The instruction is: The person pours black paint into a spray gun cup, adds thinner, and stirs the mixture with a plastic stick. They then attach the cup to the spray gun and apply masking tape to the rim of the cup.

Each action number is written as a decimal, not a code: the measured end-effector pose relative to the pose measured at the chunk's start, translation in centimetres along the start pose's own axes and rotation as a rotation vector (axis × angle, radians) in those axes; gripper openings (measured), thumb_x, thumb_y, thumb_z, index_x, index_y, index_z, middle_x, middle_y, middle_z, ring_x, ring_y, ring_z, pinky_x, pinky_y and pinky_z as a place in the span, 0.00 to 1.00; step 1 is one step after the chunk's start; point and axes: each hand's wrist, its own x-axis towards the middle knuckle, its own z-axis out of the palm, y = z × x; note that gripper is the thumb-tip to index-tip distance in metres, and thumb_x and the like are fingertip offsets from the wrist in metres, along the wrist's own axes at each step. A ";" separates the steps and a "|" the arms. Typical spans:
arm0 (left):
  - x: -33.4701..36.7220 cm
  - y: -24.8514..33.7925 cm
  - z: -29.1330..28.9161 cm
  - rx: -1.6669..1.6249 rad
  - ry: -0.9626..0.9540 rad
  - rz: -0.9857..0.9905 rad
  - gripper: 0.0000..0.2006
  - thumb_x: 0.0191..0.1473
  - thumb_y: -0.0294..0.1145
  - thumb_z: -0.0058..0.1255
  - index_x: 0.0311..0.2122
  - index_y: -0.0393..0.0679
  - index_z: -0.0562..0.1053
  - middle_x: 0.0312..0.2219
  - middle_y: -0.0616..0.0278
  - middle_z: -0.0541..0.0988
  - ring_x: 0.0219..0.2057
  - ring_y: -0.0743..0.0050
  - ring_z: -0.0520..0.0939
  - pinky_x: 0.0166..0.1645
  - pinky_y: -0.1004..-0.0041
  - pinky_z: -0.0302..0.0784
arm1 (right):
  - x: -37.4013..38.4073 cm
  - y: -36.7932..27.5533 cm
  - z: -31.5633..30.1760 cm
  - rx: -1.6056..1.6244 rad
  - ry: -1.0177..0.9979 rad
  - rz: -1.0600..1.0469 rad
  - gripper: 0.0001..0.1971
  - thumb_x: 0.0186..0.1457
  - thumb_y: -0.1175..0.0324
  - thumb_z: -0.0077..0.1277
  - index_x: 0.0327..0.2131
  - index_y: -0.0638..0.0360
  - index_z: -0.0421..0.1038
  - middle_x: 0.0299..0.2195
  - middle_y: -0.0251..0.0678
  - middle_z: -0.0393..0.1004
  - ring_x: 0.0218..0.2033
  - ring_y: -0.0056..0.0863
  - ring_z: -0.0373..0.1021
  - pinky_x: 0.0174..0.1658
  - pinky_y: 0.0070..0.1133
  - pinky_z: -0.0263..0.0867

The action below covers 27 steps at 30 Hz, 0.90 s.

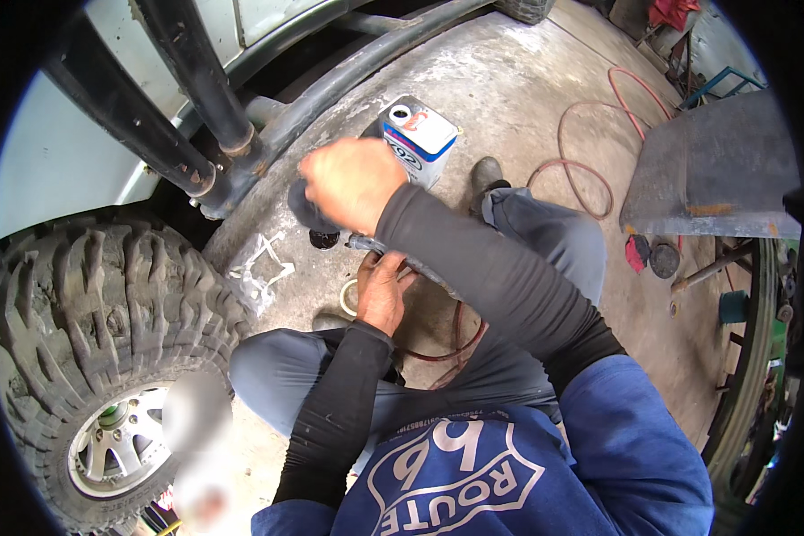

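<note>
My right hand [357, 183] is blurred by motion and closed like a fist. A dark rounded object [307, 207] shows at its lower left edge, seemingly in its grip. Just below, my left hand [382, 295] is closed around a grey-black, tube-like tool [429, 270], which passes partly under my right forearm; its exact kind is hidden. Close to both hands, a small round black thing [324, 239] sits on the floor. Beyond my right hand stands a rectangular metal can [420, 138] with a white top, blue band and round opening.
A large knobby tyre [107, 313] and black tubular bars [174, 107] of a vehicle border my left side. White-smeared plastic [259, 272] and a pale ring [349, 297] lie on the concrete. Red hose [590, 170] loops at the right, near a dark metal box [715, 165].
</note>
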 end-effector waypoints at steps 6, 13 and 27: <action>-0.7 1.2 1.2 0.045 0.049 -0.064 0.15 0.53 0.37 0.60 0.43 0.45 0.71 0.39 0.64 0.75 0.47 0.64 0.77 0.56 0.51 0.67 | 2.9 6.5 -6.0 0.396 0.129 0.020 0.18 0.53 0.57 0.58 0.31 0.66 0.76 0.23 0.44 0.75 0.24 0.32 0.70 0.33 0.28 0.67; -0.6 1.2 1.6 0.050 0.054 -0.060 0.14 0.54 0.37 0.59 0.43 0.44 0.71 0.39 0.65 0.75 0.46 0.64 0.77 0.55 0.53 0.67 | -0.2 6.5 -4.6 0.161 -0.207 -0.176 0.16 0.54 0.58 0.58 0.43 0.56 0.78 0.43 0.42 0.75 0.46 0.42 0.70 0.50 0.32 0.65; -0.9 1.6 2.0 0.009 0.012 -0.083 0.11 0.54 0.36 0.59 0.40 0.48 0.71 0.37 0.68 0.76 0.42 0.73 0.77 0.50 0.62 0.70 | -8.2 6.7 -1.6 -0.079 -0.026 -0.402 0.38 0.38 0.71 0.61 0.58 0.46 0.66 0.53 0.35 0.63 0.52 0.38 0.60 0.55 0.34 0.60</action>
